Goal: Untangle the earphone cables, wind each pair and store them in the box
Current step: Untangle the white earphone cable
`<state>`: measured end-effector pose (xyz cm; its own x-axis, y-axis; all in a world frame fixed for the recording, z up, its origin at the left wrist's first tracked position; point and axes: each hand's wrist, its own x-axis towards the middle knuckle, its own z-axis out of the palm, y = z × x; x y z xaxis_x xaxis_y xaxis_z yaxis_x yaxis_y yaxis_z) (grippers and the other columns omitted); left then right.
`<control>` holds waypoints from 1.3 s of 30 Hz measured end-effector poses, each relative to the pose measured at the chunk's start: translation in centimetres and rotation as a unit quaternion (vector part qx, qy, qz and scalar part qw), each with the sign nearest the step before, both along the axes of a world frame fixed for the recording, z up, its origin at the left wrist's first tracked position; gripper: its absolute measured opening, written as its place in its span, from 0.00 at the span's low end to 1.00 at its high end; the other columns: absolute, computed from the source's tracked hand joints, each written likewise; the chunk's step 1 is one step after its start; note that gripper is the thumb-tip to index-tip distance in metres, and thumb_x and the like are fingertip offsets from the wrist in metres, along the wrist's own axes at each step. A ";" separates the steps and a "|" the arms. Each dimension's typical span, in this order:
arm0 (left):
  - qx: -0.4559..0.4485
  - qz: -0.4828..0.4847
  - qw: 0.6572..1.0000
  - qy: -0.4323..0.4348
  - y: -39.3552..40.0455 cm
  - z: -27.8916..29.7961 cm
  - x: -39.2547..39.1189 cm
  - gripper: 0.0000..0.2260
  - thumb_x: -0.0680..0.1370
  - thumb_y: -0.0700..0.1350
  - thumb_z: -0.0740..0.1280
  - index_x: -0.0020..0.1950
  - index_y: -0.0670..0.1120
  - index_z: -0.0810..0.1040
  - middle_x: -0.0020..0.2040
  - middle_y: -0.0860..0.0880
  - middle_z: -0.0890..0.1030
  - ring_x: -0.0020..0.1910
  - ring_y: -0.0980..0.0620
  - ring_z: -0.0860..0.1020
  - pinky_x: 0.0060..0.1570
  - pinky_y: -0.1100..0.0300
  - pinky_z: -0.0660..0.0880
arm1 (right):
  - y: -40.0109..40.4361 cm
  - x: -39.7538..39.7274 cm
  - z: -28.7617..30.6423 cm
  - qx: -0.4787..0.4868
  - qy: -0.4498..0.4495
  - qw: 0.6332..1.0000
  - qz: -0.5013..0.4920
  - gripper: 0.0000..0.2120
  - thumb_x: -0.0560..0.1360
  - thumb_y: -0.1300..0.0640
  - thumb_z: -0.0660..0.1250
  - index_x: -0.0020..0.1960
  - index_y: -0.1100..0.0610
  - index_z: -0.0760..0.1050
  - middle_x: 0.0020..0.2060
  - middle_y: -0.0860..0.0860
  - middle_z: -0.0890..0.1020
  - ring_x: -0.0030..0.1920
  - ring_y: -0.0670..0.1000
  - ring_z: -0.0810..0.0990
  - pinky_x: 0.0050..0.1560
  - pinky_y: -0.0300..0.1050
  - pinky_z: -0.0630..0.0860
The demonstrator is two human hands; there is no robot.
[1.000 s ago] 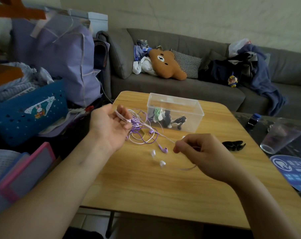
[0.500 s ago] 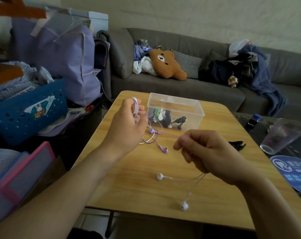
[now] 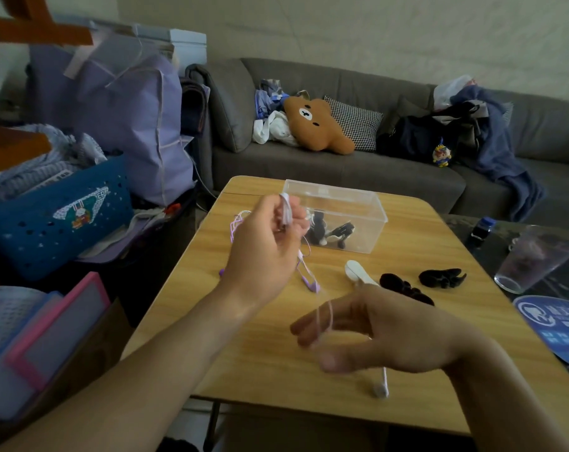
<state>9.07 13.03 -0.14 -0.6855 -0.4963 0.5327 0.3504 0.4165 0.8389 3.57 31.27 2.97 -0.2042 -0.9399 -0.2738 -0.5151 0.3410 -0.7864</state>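
Observation:
My left hand (image 3: 265, 247) is raised over the wooden table (image 3: 270, 370), pinching a tangle of purple and white earphone cables (image 3: 285, 208). A purple earbud (image 3: 311, 283) dangles beneath it. My right hand (image 3: 377, 334), blurred, has its fingers spread with the thin white cable (image 3: 325, 316) looped over them. One white earbud (image 3: 381, 389) hangs below that hand, and another white earbud (image 3: 355, 272) shows just above it. The clear plastic box (image 3: 335, 190) stands open behind my left hand, with black and white earphones inside.
Two black clips (image 3: 443, 277) lie right of the box. A glass cup (image 3: 534, 259), a small bottle (image 3: 482, 228) and a blue printed fan (image 3: 553, 324) sit at the right. A blue basket (image 3: 58, 216) and pink-edged boards (image 3: 48, 337) crowd the left. A grey sofa (image 3: 342, 174) lies beyond.
My left hand lifted the tangle higher and turned. My right hand dropped toward me and opened out, drawing the white cable away from the purple one; the white earbuds moved with it.

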 end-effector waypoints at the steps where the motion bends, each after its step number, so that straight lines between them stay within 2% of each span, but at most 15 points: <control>1: -0.001 -0.023 1.000 -0.008 0.4 -0.1 0.0 0.10 0.79 0.32 0.64 0.59 0.40 0.74 0.52 0.47 0.82 0.51 0.54 0.83 0.52 0.63 0.79 | -0.5 0.2 -0.3 -0.013 0.006 0.998 -0.058 0.21 0.70 0.45 0.75 0.61 0.50 0.80 0.59 0.41 0.83 0.62 0.39 0.78 0.70 0.50 0.71; 3: -0.005 -0.048 0.999 -0.009 0.9 0.0 0.0 0.12 0.78 0.30 0.65 0.61 0.39 0.74 0.52 0.45 0.82 0.51 0.54 0.83 0.53 0.64 0.78 | -1.2 0.2 -0.6 -0.070 -0.008 0.980 -0.188 0.30 0.65 0.42 0.75 0.65 0.48 0.75 0.54 0.42 0.85 0.56 0.41 0.82 0.64 0.49 0.77; 5: -0.008 -0.065 0.998 -0.007 1.1 0.1 0.0 0.13 0.78 0.31 0.66 0.61 0.40 0.74 0.52 0.46 0.82 0.52 0.54 0.83 0.54 0.62 0.79 | -1.7 0.4 -0.9 -0.141 -0.051 0.956 -0.253 0.28 0.66 0.47 0.75 0.63 0.52 0.75 0.48 0.47 0.87 0.50 0.45 0.85 0.59 0.48 0.79; 9: -0.018 -0.094 0.995 0.000 1.2 0.5 0.4 0.12 0.80 0.33 0.64 0.63 0.39 0.73 0.54 0.45 0.82 0.55 0.53 0.82 0.57 0.59 0.79 | -1.9 0.7 -1.1 -0.246 -0.095 0.923 -0.281 0.18 0.67 0.54 0.73 0.55 0.59 0.81 0.41 0.57 0.87 0.40 0.55 0.86 0.50 0.49 0.83; 12: -0.014 -0.109 0.994 -0.017 0.9 0.8 0.9 0.11 0.82 0.36 0.62 0.64 0.41 0.73 0.58 0.47 0.80 0.58 0.55 0.80 0.57 0.62 0.78 | -1.7 0.7 -1.1 -0.250 -0.106 0.912 -0.308 0.14 0.71 0.51 0.69 0.51 0.59 0.83 0.36 0.55 0.84 0.32 0.53 0.81 0.42 0.48 0.81; 15: -0.079 -0.089 0.989 -0.089 0.2 0.4 1.2 0.11 0.82 0.40 0.62 0.64 0.45 0.73 0.62 0.51 0.79 0.61 0.60 0.77 0.56 0.65 0.76 | -1.4 0.8 -0.8 -0.234 -0.039 0.923 -0.303 0.13 0.75 0.46 0.66 0.45 0.54 0.84 0.27 0.53 0.74 0.26 0.52 0.71 0.30 0.43 0.75; 20: -0.160 -0.113 0.963 -0.184 -0.5 0.4 1.6 0.10 0.83 0.47 0.62 0.54 0.40 0.77 0.47 0.43 0.82 0.44 0.57 0.83 0.49 0.51 0.77 | -1.0 0.7 -0.5 -0.275 -0.017 0.910 -0.311 0.14 0.72 0.43 0.70 0.41 0.54 0.85 0.23 0.52 0.73 0.24 0.52 0.70 0.28 0.45 0.70; 23: -0.135 -0.156 0.952 -0.225 -0.3 1.0 2.1 0.11 0.82 0.49 0.64 0.46 0.43 0.78 0.38 0.49 0.83 0.36 0.53 0.82 0.44 0.53 0.79 | -0.9 0.2 -0.8 -0.307 -0.027 0.885 -0.349 0.12 0.72 0.47 0.72 0.41 0.55 0.85 0.23 0.51 0.74 0.25 0.51 0.69 0.27 0.44 0.68; 25: -0.114 -0.198 0.941 -0.248 0.1 1.1 2.3 0.11 0.82 0.49 0.64 0.45 0.44 0.78 0.36 0.47 0.82 0.31 0.50 0.77 0.37 0.54 0.75 | -0.9 0.0 -0.9 -0.306 0.026 0.879 -0.366 0.09 0.71 0.47 0.73 0.41 0.53 0.86 0.26 0.50 0.80 0.26 0.52 0.72 0.27 0.42 0.69; 28: -0.045 -0.261 0.922 -0.283 0.3 1.2 2.3 0.14 0.83 0.47 0.61 0.42 0.40 0.76 0.32 0.44 0.73 0.28 0.52 0.68 0.31 0.61 0.67 | -1.0 -0.1 -1.1 -0.295 0.111 0.869 -0.382 0.08 0.69 0.44 0.74 0.41 0.47 0.85 0.33 0.52 0.85 0.33 0.54 0.81 0.31 0.48 0.76; 29: -0.006 -0.278 0.916 -0.288 0.2 1.4 2.3 0.15 0.84 0.46 0.60 0.40 0.41 0.74 0.31 0.46 0.70 0.28 0.53 0.66 0.30 0.63 0.65 | -1.0 -0.2 -1.2 -0.296 0.116 0.868 -0.382 0.07 0.68 0.43 0.74 0.40 0.46 0.84 0.33 0.50 0.85 0.32 0.52 0.80 0.31 0.45 0.76; 31: 0.096 -0.323 0.898 -0.282 0.1 1.9 2.5 0.16 0.84 0.45 0.58 0.36 0.44 0.70 0.29 0.47 0.65 0.25 0.53 0.61 0.30 0.62 0.65 | -1.2 -0.2 -1.3 -0.293 0.109 0.875 -0.369 0.06 0.70 0.45 0.73 0.39 0.47 0.83 0.29 0.44 0.83 0.28 0.42 0.77 0.27 0.35 0.71; 33: 0.200 -0.353 0.874 -0.266 0.0 2.4 2.5 0.17 0.83 0.45 0.57 0.34 0.46 0.69 0.28 0.49 0.62 0.24 0.54 0.57 0.32 0.58 0.65 | -1.4 0.0 -1.4 -0.274 0.095 0.892 -0.347 0.10 0.72 0.43 0.70 0.38 0.48 0.83 0.24 0.48 0.78 0.24 0.43 0.72 0.28 0.37 0.69; 35: 0.280 -0.343 0.861 -0.251 -0.2 2.6 2.4 0.17 0.82 0.46 0.57 0.32 0.47 0.67 0.26 0.51 0.61 0.22 0.55 0.56 0.32 0.57 0.65 | -1.5 0.4 -1.6 -0.248 0.088 0.912 -0.314 0.16 0.73 0.39 0.65 0.40 0.49 0.82 0.23 0.55 0.74 0.23 0.50 0.70 0.28 0.45 0.70; 39: 0.436 -0.283 0.840 -0.155 -1.2 2.7 1.7 0.16 0.81 0.45 0.57 0.32 0.48 0.67 0.24 0.53 0.61 0.19 0.56 0.56 0.29 0.59 0.67 | -1.7 0.6 -1.6 -0.182 0.080 0.946 -0.256 0.12 0.80 0.46 0.63 0.46 0.52 0.82 0.26 0.52 0.80 0.22 0.52 0.73 0.25 0.43 0.72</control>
